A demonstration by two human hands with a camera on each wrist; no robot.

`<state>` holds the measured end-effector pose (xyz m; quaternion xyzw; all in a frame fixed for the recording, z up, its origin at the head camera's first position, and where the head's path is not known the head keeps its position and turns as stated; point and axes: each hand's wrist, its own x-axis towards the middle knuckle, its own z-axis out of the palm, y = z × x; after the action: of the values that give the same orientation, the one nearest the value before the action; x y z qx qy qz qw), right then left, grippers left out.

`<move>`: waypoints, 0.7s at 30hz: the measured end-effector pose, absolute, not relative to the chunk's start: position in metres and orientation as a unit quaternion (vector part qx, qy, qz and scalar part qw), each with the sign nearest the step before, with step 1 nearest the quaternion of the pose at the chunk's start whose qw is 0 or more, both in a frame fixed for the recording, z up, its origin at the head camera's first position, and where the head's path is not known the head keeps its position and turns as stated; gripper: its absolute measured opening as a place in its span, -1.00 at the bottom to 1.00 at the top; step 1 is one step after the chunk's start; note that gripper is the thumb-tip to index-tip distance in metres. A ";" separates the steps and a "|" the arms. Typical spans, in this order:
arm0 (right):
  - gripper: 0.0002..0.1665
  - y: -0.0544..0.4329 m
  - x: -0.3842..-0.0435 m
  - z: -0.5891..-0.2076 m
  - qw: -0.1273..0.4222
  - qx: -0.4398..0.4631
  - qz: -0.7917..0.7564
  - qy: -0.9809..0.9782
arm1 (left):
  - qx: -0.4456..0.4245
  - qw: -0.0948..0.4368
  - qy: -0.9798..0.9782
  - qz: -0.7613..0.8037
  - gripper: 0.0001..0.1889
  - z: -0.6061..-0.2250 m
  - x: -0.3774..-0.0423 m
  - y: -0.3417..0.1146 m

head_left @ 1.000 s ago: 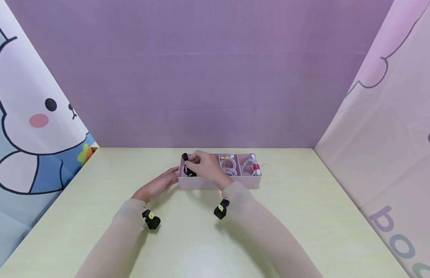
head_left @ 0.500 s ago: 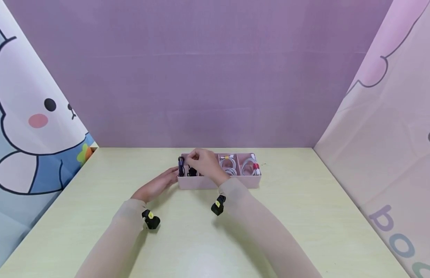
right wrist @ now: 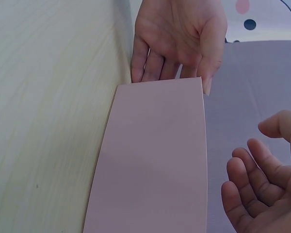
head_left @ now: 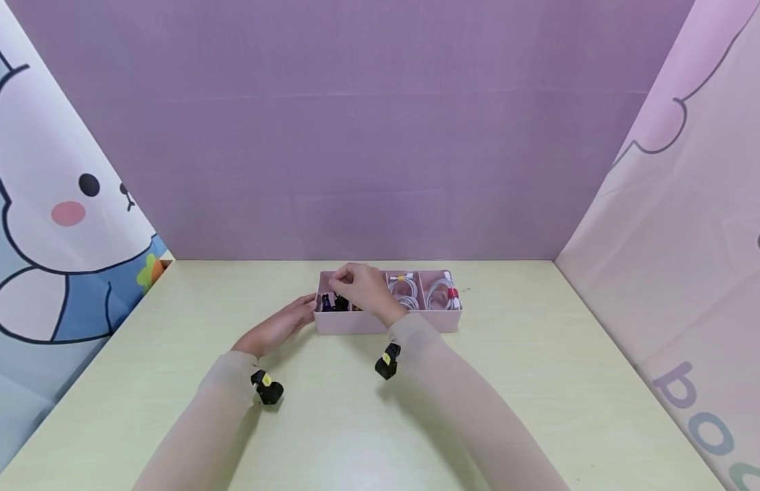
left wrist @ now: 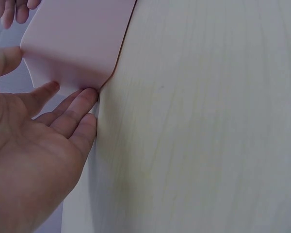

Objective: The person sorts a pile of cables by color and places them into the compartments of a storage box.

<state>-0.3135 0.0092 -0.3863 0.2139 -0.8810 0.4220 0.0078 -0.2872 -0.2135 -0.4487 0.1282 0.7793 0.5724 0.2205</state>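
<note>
A pink divided box (head_left: 389,323) stands on the table. My left hand (head_left: 280,327) touches the box's left end; in the left wrist view its fingertips (left wrist: 89,95) rest against the end wall with fingers extended. Above the left part of the box is my right hand (head_left: 366,292), its fingers loosely bent and holding nothing in the right wrist view. Below its fingertips, dark bundled cables (head_left: 334,303) lie low in the leftmost compartment. Further right sit a coiled white cable with a yellow tie (head_left: 404,292) and another with a red tie (head_left: 443,294). My right hand hides part of the box's middle.
The box stands near the back edge of the pale wood table (head_left: 355,423). A purple cloth backdrop (head_left: 361,136) rises behind it, with printed cloth panels on the left (head_left: 79,286) and right (head_left: 675,273).
My right hand pinched a black cable at first, then let it go at the box's left end. The cable stood up against the end wall and now lies lower inside. My left hand stayed put.
</note>
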 end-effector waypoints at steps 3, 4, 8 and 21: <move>-0.75 0.009 -0.313 -0.386 0.003 0.219 0.413 -0.884 | 0.131 0.220 0.778 0.573 -0.33 -0.449 -0.287 -0.213; -0.74 0.009 -0.313 -0.386 0.002 0.221 0.411 -0.885 | 0.132 0.219 0.779 0.573 -0.33 -0.449 -0.287 -0.213; -0.69 0.009 -0.313 -0.386 -0.008 0.224 0.403 -0.887 | 0.131 0.219 0.781 0.571 -0.33 -0.449 -0.287 -0.212; -0.61 0.011 -0.308 -0.389 -0.014 0.242 0.403 -0.882 | 0.140 0.217 0.783 0.567 -0.34 -0.449 -0.287 -0.212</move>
<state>-0.3079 0.0114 -0.3889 0.2423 -0.8823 0.4033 -0.0136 -0.2867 -0.2125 -0.4486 0.1395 0.7826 0.5666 0.2168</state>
